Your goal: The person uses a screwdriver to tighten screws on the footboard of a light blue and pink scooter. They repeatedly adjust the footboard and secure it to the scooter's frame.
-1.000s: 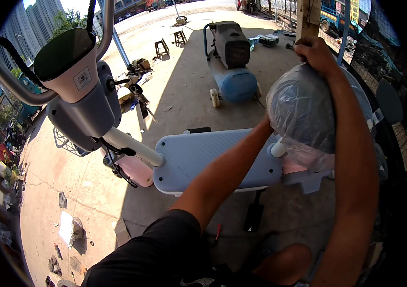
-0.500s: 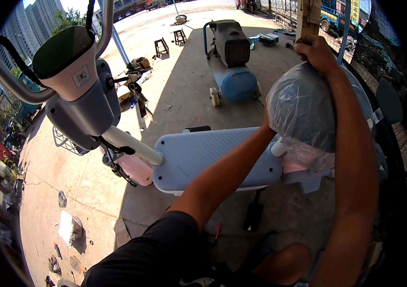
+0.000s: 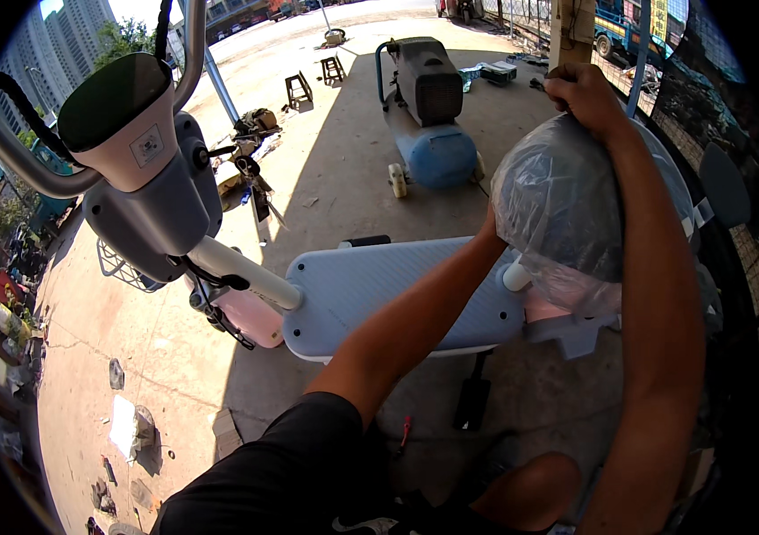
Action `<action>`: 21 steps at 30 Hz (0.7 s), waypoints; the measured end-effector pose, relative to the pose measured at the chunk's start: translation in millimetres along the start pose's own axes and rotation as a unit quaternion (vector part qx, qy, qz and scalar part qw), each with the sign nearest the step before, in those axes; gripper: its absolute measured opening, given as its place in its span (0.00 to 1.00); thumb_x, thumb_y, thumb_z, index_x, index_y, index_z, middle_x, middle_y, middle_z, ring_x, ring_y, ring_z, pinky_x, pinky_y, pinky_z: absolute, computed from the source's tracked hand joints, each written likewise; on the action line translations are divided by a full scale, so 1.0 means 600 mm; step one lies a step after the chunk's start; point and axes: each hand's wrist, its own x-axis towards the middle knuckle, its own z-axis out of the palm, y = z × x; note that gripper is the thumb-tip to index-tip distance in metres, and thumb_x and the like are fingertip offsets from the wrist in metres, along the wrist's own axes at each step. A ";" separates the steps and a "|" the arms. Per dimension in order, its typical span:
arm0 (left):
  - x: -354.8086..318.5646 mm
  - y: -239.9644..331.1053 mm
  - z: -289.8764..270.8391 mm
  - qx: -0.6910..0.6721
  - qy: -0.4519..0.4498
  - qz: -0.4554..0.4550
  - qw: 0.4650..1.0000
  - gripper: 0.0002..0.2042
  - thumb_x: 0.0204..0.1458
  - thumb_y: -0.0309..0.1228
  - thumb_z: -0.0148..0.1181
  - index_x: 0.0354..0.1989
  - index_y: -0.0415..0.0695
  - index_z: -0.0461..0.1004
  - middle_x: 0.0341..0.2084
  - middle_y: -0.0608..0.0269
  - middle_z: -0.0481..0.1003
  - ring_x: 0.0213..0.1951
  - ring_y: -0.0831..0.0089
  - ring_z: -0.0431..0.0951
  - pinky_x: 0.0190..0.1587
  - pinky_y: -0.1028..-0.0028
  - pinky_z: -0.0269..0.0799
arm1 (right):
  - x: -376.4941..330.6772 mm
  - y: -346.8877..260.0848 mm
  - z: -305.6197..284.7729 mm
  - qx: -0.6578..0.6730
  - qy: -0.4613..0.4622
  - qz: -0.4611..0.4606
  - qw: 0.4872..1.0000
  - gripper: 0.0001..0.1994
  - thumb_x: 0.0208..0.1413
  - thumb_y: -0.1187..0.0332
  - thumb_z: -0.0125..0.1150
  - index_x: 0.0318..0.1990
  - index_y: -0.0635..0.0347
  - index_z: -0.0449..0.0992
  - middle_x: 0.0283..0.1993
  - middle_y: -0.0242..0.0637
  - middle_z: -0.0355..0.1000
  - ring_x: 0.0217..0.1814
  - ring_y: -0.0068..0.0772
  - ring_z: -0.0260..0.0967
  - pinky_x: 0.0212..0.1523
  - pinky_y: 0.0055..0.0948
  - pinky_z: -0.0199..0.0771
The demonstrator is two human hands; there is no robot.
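Observation:
A scooter seat (image 3: 558, 201) in clear, crinkled plastic wrap stands at the right end of the scooter's footboard (image 3: 379, 290). My right hand (image 3: 583, 96) is at the seat's far upper edge, its fingers curled closed. What they pinch, if anything, I cannot make out. My left forearm crosses above the footboard, and my left hand goes out of sight behind the seat's left side; its fingers are hidden. A pale post (image 3: 516, 275) rises from the footboard beside the seat.
The scooter's handlebar (image 3: 49, 178) and grey front column (image 3: 152, 214) rise at the left. Beyond the footboard stands a blue air compressor (image 3: 442, 156) on wheels. A red-handled tool (image 3: 406, 430) lies on the floor. Scraps and a white sheet (image 3: 123, 426) lie at lower left.
The whole view has shifted very slightly. Both arms and the wrapped seat keep almost the same places.

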 end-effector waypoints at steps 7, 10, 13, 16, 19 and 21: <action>0.017 0.009 -0.002 0.024 -0.011 -0.005 1.000 0.23 0.69 0.33 0.52 0.70 0.41 0.62 0.63 0.53 0.71 0.60 0.68 0.75 0.61 0.65 0.78 | -0.001 -0.002 0.007 0.011 0.009 0.009 1.000 0.09 0.59 0.67 0.65 0.39 0.64 0.79 0.27 0.28 0.72 0.26 0.19 0.65 0.30 0.25 0.66; 0.036 0.050 0.013 -0.014 -0.044 -0.096 0.994 0.23 0.69 0.32 0.52 0.70 0.41 0.62 0.63 0.53 0.71 0.60 0.68 0.75 0.61 0.65 0.78 | -0.002 0.001 0.001 0.005 0.017 0.018 1.000 0.09 0.59 0.67 0.64 0.40 0.64 0.79 0.27 0.29 0.72 0.26 0.19 0.66 0.30 0.25 0.67; 0.033 0.066 0.014 -0.028 -0.055 -0.113 0.992 0.23 0.69 0.32 0.52 0.71 0.41 0.62 0.63 0.53 0.71 0.60 0.68 0.75 0.61 0.65 0.78 | -0.004 -0.005 0.001 0.002 0.019 0.022 1.000 0.09 0.59 0.67 0.64 0.41 0.65 0.79 0.27 0.28 0.72 0.26 0.19 0.66 0.31 0.25 0.68; 0.009 0.035 0.005 -0.039 -0.045 -0.062 0.996 0.23 0.69 0.32 0.52 0.71 0.41 0.62 0.63 0.53 0.71 0.60 0.68 0.75 0.61 0.65 0.78 | -0.003 0.001 0.000 0.010 0.015 0.016 1.000 0.09 0.59 0.67 0.64 0.40 0.65 0.79 0.27 0.28 0.72 0.26 0.19 0.66 0.30 0.25 0.67; -0.010 -0.007 -0.003 -0.024 -0.029 0.023 0.999 0.23 0.69 0.32 0.52 0.71 0.41 0.62 0.63 0.53 0.71 0.60 0.68 0.75 0.61 0.65 0.78 | -0.001 0.001 0.002 0.004 0.007 0.009 1.000 0.09 0.59 0.67 0.65 0.40 0.65 0.79 0.27 0.28 0.72 0.26 0.19 0.66 0.30 0.24 0.67; -0.010 -0.021 -0.008 0.011 -0.004 0.064 0.998 0.23 0.69 0.32 0.52 0.71 0.41 0.62 0.63 0.53 0.71 0.60 0.67 0.75 0.61 0.64 0.78 | 0.000 -0.003 0.005 0.009 0.007 0.007 1.000 0.09 0.59 0.67 0.65 0.40 0.64 0.79 0.27 0.28 0.72 0.26 0.19 0.66 0.30 0.24 0.67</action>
